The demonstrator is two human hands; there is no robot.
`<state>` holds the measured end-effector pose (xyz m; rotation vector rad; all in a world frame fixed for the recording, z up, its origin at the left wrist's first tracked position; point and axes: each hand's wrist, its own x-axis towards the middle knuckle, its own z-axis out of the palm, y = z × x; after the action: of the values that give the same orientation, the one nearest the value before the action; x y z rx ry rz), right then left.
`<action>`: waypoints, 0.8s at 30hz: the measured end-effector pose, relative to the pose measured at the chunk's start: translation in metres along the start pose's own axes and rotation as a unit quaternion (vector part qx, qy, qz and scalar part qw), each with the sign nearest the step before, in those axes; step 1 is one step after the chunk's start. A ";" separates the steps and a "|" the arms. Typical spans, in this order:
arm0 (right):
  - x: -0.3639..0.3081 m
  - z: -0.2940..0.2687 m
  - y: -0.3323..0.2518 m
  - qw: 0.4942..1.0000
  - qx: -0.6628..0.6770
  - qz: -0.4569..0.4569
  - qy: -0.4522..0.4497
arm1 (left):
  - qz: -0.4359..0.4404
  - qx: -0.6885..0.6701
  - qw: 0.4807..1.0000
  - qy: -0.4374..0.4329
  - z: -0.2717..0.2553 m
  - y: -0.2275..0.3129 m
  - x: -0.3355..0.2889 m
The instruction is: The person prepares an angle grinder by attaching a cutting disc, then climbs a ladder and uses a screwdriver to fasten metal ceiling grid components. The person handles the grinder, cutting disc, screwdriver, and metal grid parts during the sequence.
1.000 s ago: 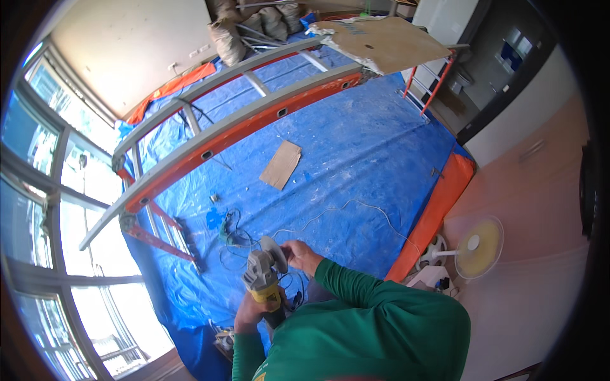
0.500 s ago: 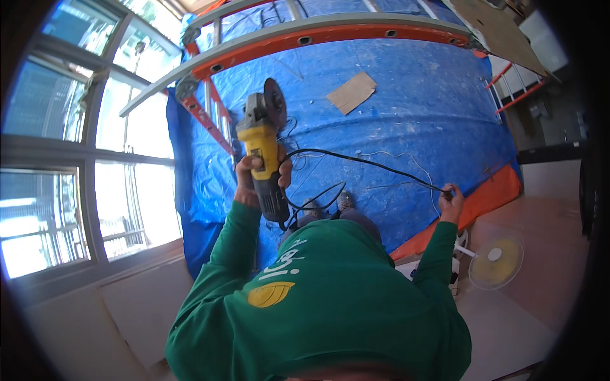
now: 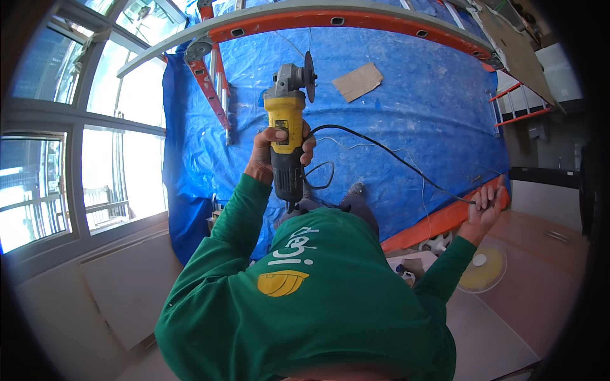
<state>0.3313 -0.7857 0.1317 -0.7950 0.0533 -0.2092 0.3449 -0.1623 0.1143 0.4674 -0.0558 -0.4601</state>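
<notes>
My left hand [image 3: 270, 149] is wrapped round the body of a yellow and black angle grinder [image 3: 287, 124], with the thumb lying by its switch. The tool is upright in the picture, its grey head and dark cutting disc [image 3: 310, 76] at the far end. A black power cord [image 3: 387, 149] loops from the grinder across to the right. Out to that side, my right hand [image 3: 486, 209] is closed on the cord, fingers curled round it. What lies inside that fist is partly hidden.
A blue tarp [image 3: 413, 89] covers the floor, with a cardboard piece [image 3: 358, 82] on it. An orange ladder [image 3: 349, 22] spans the far side. Windows [image 3: 121, 159] line the left. A fan [image 3: 480, 270] stands at right, near an orange sheet [image 3: 422, 228]. A second ladder [image 3: 521, 105] is at far right.
My left hand has shifted slightly right with the grinder, whose disc now shows more edge-on. My right hand has moved outward to the right and nearer, drawing the cord along.
</notes>
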 end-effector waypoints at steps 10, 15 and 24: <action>0.024 0.062 0.020 0.899 -0.394 0.154 -0.114 | 0.166 0.661 0.679 0.273 0.110 -0.124 0.159; 0.034 0.042 0.076 0.843 -0.500 0.108 -0.166 | 0.137 0.607 0.741 0.251 0.168 -0.211 0.243; 0.048 -0.029 0.063 0.934 -0.334 0.113 -0.062 | 0.003 0.640 0.762 0.095 0.261 -0.305 0.338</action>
<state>0.3847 -0.7730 0.0678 -1.4713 0.0994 0.0908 0.4804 -0.6625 0.1933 1.8761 -0.1779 -0.3031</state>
